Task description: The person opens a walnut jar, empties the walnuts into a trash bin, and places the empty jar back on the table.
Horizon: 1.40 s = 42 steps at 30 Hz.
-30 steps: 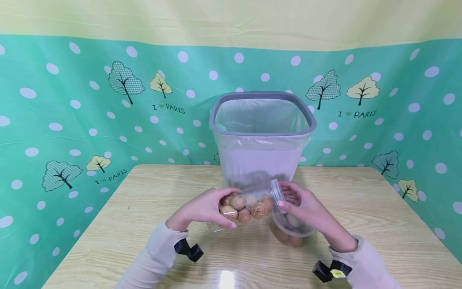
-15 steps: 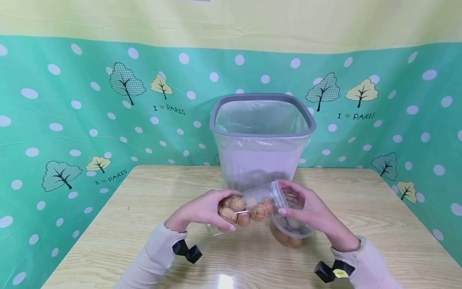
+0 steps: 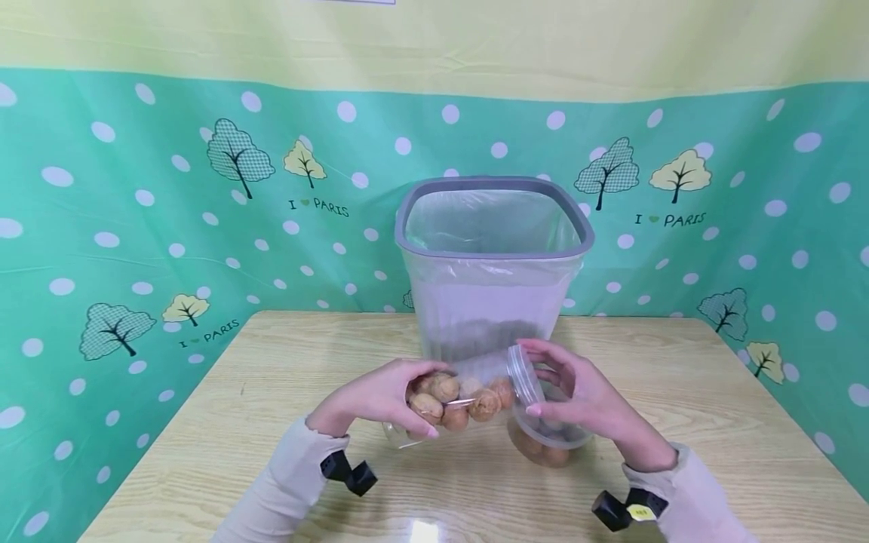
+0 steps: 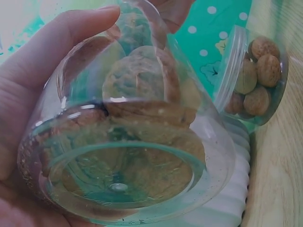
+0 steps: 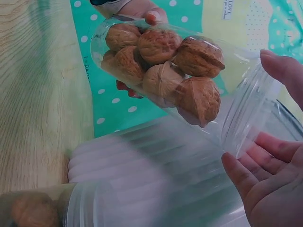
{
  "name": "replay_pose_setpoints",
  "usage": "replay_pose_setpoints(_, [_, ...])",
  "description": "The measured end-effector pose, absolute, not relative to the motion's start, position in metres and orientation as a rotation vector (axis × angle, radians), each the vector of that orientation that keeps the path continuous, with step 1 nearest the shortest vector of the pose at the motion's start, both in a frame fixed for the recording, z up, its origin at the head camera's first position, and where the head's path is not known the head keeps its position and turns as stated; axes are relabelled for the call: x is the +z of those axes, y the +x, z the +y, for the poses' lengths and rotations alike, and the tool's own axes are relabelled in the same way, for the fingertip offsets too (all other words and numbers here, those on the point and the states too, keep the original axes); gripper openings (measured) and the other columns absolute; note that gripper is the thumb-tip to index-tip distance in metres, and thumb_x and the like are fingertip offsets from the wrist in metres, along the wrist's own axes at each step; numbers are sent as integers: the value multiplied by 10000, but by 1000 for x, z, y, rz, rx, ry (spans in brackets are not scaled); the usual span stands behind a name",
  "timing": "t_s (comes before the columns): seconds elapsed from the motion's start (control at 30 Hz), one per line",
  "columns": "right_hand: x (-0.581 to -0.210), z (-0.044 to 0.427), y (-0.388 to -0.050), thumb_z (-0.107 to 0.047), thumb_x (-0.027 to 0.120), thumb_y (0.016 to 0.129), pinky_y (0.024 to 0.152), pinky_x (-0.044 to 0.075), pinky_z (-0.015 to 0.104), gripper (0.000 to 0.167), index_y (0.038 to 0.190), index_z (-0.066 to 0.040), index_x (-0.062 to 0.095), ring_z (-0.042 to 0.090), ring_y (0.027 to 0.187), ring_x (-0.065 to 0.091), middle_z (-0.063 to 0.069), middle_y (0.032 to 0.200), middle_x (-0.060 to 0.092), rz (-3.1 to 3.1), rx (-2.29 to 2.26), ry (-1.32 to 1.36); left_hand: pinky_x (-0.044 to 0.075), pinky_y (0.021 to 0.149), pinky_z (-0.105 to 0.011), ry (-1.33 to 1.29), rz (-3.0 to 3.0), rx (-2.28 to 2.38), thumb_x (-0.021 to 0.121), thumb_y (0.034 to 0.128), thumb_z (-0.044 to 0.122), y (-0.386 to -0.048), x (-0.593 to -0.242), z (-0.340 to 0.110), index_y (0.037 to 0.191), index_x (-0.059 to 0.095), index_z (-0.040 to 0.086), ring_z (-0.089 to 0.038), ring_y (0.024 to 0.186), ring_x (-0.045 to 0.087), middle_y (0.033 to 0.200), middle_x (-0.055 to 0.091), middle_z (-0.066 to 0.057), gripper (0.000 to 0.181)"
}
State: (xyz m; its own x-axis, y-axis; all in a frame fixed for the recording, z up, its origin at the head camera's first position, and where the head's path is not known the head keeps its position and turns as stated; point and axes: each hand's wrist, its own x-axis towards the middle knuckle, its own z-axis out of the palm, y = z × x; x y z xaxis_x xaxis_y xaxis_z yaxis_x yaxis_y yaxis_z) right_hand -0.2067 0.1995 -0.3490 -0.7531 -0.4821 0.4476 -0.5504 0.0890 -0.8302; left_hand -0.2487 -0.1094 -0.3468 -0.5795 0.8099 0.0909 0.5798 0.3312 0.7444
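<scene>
A clear jar with several walnuts inside is held nearly sideways above the table, its lid end pointing right. My left hand grips the body near the base, thumb on the near side. At the other end, my right hand holds the clear ridged lid between thumb and fingers; the lid sits on the jar. Below the right hand, a second clear jar of walnuts stands upright on the table. Its lid shows in the left wrist view, while the hand partly covers it in the head view.
Behind the jars stands a tall pale bin with a grey rim and a clear liner, close to both hands. The wooden table ends at a green dotted curtain at the back and sides.
The held jar and my left hand have shifted slightly left and down, and the walnuts have moved a little inside. The right hand stays at the lid. The second jar has not moved.
</scene>
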Motion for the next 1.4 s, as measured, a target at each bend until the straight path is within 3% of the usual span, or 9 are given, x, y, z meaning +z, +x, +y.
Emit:
replay_pose_setpoints(0.2, [-348, 201, -206, 101, 756, 666, 983, 417, 205, 780, 1354, 74, 391, 84, 1172, 508, 43, 1327, 496, -2257, 1717, 1149, 484, 879, -254, 1280, 2269, 1093, 828, 697, 246, -249, -347, -110, 1324, 477, 42, -99, 991, 578, 1135, 609, -43, 747])
replay_pose_setpoints(0.43, [-346, 204, -202, 71, 782, 664, 1042, 364, 240, 824, 1381, 22, 377, 124, 1283, 426, 229, 1420, 376, -2286, 1736, 1233, 488, 877, -252, 1289, 2235, 1096, 828, 692, 216, -250, -350, -111, 1341, 459, 28, -95, 993, 574, 1146, 601, -54, 770])
replay_pose_setpoints(0.63, [-349, 207, -204, 34, 779, 687, 1073, 317, 240, 880, 1434, -1, 316, 134, 1356, 335, 264, 1472, 284, -2270, 1741, 1308, 491, 865, -246, 1288, 2247, 1074, 829, 698, 238, -249, -350, -110, 1334, 465, 33, -84, 980, 579, 1133, 610, -42, 762])
replay_pose_setpoints(0.73, [-351, 209, -206, -89, 760, 770, 1083, 308, 262, 855, 1455, 19, 259, 143, 1382, 293, 263, 1492, 249, -2213, 1730, 1350, 492, 855, -241, 1284, 2260, 1058, 830, 698, 252, -249, -350, -110, 1332, 468, 29, -78, 967, 580, 1122, 612, -27, 763])
replay_pose_setpoints(0.87, [-350, 208, -204, -165, 713, 836, 1026, 402, 308, 743, 1431, 26, 312, 134, 1319, 392, 250, 1442, 353, -2242, 1694, 1195, 486, 865, -242, 1297, 2281, 1056, 832, 700, 261, -250, -351, -110, 1331, 469, 13, -81, 981, 578, 1130, 613, -26, 769])
replay_pose_setpoints(0.97, [-345, 204, -197, -91, 679, 847, 924, 487, 326, 634, 1379, 69, 373, 266, 1216, 506, 280, 1359, 434, -2356, 1680, 989, 481, 872, -243, 1299, 2309, 1052, 835, 693, 276, -251, -350, -111, 1328, 477, 26, -81, 983, 580, 1130, 616, -25, 771])
replay_pose_setpoints(1.1, [-339, 199, -189, -115, 651, 875, 832, 527, 336, 567, 1324, 129, 405, 433, 1089, 555, 312, 1286, 486, -2499, 1624, 822, 485, 863, -243, 1279, 2335, 1048, 838, 683, 289, -251, -350, -110, 1327, 481, 38, -80, 966, 586, 1118, 621, -23, 778])
replay_pose_setpoints(1.4, [-336, 199, -189, -165, 638, 892, 841, 520, 309, 522, 1280, 135, 458, 327, 1033, 605, 251, 1188, 582, -2613, 1544, 724, 487, 848, -236, 1251, 2341, 1046, 835, 686, 294, -251, -351, -110, 1324, 486, 50, -73, 955, 585, 1113, 620, -14, 767])
